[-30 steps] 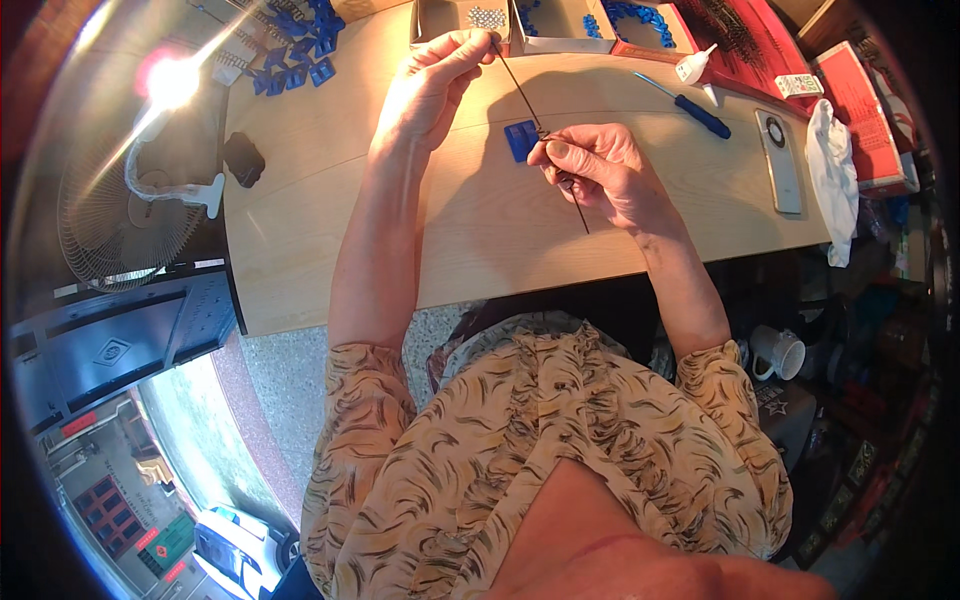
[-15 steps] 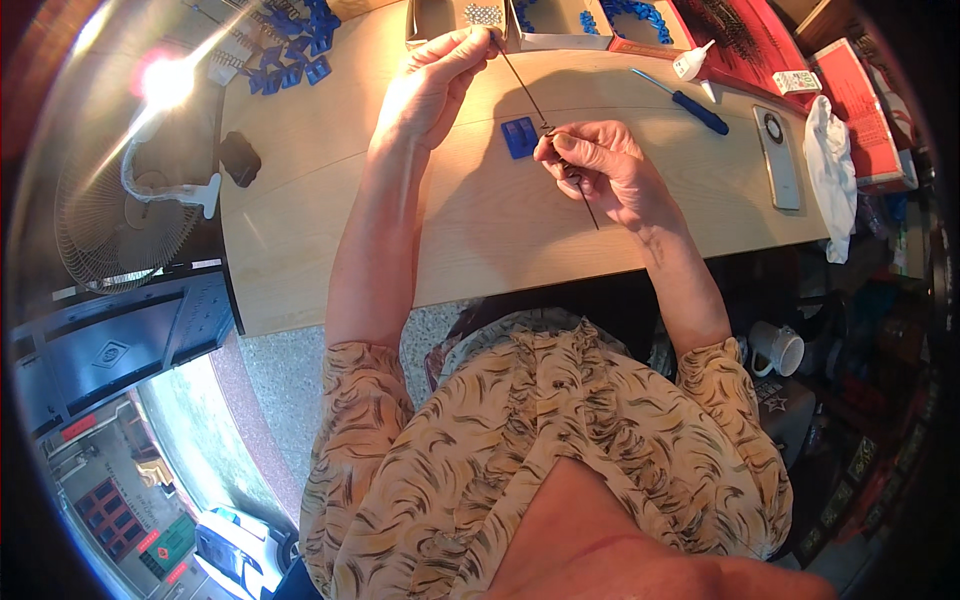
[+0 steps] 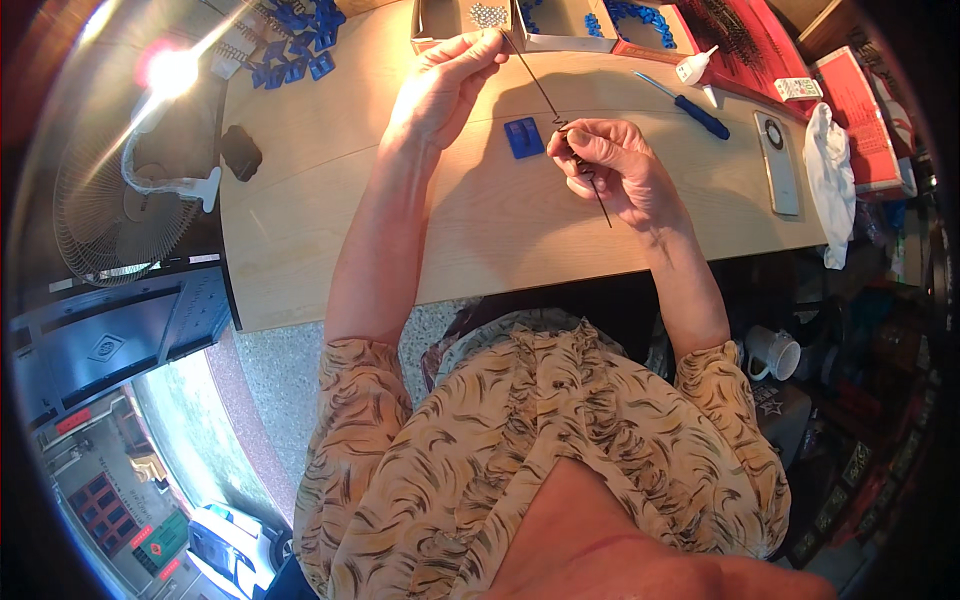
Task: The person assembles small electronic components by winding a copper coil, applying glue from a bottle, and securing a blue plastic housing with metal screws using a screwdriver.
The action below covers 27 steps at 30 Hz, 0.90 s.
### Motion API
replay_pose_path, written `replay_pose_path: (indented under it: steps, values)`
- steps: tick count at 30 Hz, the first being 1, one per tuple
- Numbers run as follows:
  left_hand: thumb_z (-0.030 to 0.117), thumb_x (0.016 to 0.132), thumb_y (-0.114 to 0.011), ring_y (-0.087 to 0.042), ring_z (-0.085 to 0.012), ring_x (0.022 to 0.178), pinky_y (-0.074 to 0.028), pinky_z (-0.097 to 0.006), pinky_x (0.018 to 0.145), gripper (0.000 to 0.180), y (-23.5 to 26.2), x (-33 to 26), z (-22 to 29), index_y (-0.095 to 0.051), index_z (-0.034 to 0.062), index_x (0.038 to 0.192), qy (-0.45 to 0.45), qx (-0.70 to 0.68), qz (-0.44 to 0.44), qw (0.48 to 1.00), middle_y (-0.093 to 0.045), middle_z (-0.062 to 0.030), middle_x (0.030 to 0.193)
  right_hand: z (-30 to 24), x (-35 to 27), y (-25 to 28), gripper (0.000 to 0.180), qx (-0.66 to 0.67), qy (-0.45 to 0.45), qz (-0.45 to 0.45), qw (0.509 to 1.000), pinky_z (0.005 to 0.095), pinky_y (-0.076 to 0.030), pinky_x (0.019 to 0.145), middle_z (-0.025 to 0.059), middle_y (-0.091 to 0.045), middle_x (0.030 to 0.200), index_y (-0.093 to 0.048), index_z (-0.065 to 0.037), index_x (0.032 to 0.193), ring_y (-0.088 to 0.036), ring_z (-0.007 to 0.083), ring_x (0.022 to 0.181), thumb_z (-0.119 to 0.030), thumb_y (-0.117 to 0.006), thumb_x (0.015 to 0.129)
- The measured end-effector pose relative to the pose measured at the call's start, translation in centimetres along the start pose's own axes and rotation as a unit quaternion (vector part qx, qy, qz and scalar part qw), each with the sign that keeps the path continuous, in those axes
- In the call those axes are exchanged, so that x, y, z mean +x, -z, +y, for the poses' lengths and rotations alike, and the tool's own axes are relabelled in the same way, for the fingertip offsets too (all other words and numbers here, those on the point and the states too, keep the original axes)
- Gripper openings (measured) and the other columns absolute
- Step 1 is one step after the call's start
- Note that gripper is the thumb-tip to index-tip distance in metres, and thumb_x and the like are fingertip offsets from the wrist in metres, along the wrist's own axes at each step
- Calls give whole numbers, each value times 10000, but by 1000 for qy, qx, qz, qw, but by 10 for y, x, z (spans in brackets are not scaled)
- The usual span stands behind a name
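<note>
A thin dark metal rod (image 3: 535, 80) slants between my two hands above the table. My left hand (image 3: 450, 85) pinches its upper end, fingers closed. Lower down, my right hand (image 3: 620, 165) is closed around a dark coiled wire, seemingly a spring (image 3: 586, 172), through or along which the rod runs; the fingers partly hide it. The rod's lower end sticks out below the right hand. Just left of the right fingertips, a small blue plastic block (image 3: 522, 138) lies on the table, untouched.
On the wooden table (image 3: 480, 240) lie a blue-handled screwdriver (image 3: 702, 117), a white glue bottle (image 3: 692, 68), a phone (image 3: 776, 165) and a white cloth (image 3: 830, 175). Boxes of metal balls (image 3: 488, 16) and blue parts (image 3: 640, 22) stand at the back. A lamp (image 3: 172, 75) shines at left.
My right hand has moved slightly right, along with the lower part of the rod. The left hand keeps its pinch on the upper end, a little shifted to the right.
</note>
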<state>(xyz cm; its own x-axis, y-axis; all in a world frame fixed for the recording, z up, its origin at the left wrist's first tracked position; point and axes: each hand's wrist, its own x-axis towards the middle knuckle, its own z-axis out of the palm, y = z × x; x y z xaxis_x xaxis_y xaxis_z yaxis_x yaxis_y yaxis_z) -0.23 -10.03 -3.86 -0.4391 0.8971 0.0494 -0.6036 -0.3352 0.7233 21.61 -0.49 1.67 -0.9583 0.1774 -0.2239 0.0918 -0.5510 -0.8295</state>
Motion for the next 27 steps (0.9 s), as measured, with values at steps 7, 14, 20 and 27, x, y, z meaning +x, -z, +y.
replay_pose_path:
  steps: [7,14,20,27]
  values:
    - [122,962,-632,-611,-147,914,-508,-285,837,130,-1,-2,1,-681,28,1037,28,-121,33,992,-665,-52,1008,2,-5,-3,313,-9,21,5,1000,171,-382,480,44,-616,762,-701,42,1019,-500,48,555,-262,-640,976]
    - [181,931,-687,-615,-161,817,-514,-294,727,196,-17,-5,2,-673,30,1056,108,-186,67,974,-664,-56,928,-10,-9,-40,275,-254,130,166,944,156,-384,483,51,-630,783,-640,60,1174,-512,50,559,-142,-597,993]
    - [111,920,-698,-632,-158,787,-524,-258,654,262,-18,-10,-2,-608,-37,1117,118,-264,66,955,-667,-93,930,-50,-3,-22,413,-110,232,-47,965,288,-506,546,248,-656,978,-525,91,1315,-645,217,727,-153,-443,992]
    - [42,961,-618,-661,-151,857,-593,-220,687,244,-19,-25,6,-561,-81,1165,132,-312,123,933,-654,-132,995,-94,24,-44,359,-231,300,206,902,272,-446,626,97,-644,808,-553,74,1254,-582,160,673,-196,-479,1029]
